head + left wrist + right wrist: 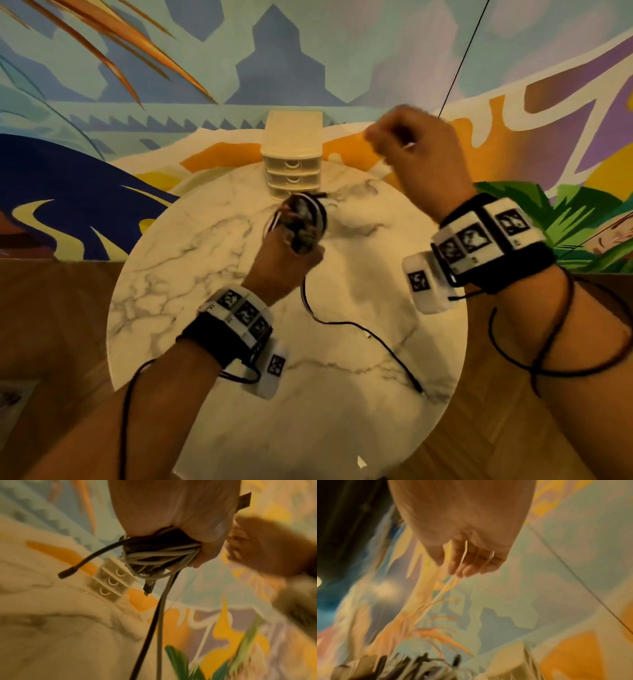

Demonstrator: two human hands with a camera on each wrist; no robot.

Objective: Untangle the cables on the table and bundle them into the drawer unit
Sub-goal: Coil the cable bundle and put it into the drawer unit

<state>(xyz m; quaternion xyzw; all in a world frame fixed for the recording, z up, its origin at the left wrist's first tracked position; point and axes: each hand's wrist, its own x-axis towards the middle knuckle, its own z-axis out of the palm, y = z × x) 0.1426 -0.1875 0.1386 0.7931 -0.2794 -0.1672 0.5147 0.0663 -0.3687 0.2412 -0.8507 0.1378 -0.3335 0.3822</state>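
From my remote seat, reading left to right: my left hand (287, 255) has its fingers (204, 555) curled tight round a coiled bundle of grey, white and black cables (301, 221), held just above the round white marble-patterned counter (178, 274). Two tails, one black and one grey, hang from the bundle in the left wrist view, and a loose black cable end (387, 346) trails across the counter toward its near right edge, so I judge the winding unfinished.

Beyond the bundle, at the far edge of the counter, stands the small cream plastic three-drawer unit (293, 150). All three drawers look closed, so nothing has gone inside yet as far as I can see.

On the right, my right hand (418, 150) is raised well above the counter, its fingers (464, 566) curled and pinching a thin pale cable strand (464, 553) that runs down toward the bundle.

Left to do, I reckon: finish coiling, open a drawer, stow the bundle.
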